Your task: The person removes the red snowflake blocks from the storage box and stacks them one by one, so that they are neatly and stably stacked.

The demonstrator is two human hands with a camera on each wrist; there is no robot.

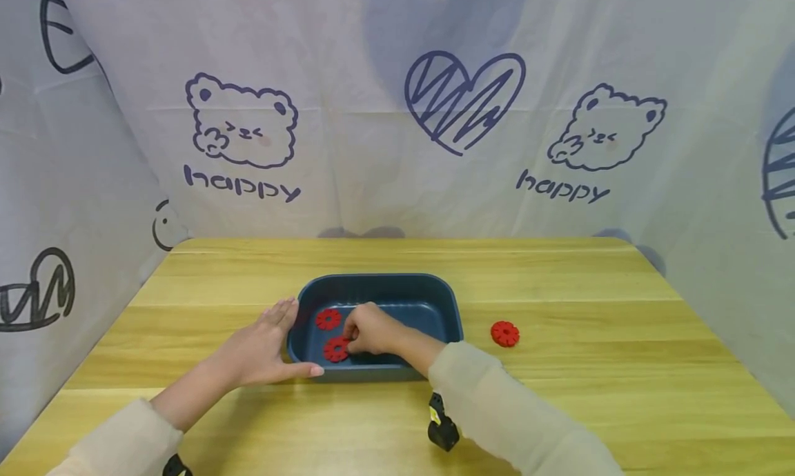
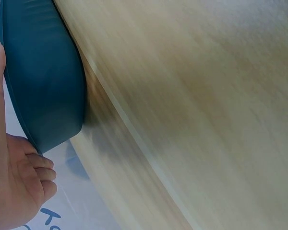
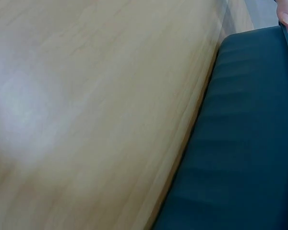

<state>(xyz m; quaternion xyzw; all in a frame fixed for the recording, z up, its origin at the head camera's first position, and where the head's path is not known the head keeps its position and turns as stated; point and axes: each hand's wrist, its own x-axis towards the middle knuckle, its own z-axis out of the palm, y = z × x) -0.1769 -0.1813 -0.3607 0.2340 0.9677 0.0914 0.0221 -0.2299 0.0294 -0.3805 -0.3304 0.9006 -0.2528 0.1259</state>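
Note:
A dark teal rectangular tray (image 1: 428, 291) stands on the wooden table. My left hand (image 1: 261, 345) rests at its left end, fingers extended along the side and the thumb at the near rim; the left wrist view shows this hand (image 2: 21, 184) against the tray's outer wall (image 2: 43, 72). Inside the tray, my right hand (image 1: 375, 331) has its fingers curled down and pinches the edge of a red notched disc (image 1: 335, 350) near the left front. Just behind that lies another red notched disc (image 1: 328, 319). The right wrist view holds mostly the tray's front wall (image 3: 240, 129).
To the right of the tray, a red notched disc (image 1: 505, 334) lies on the wooden table (image 1: 590, 365). A white cloth (image 1: 348, 145) printed with bears and hearts hangs behind the table and along its sides.

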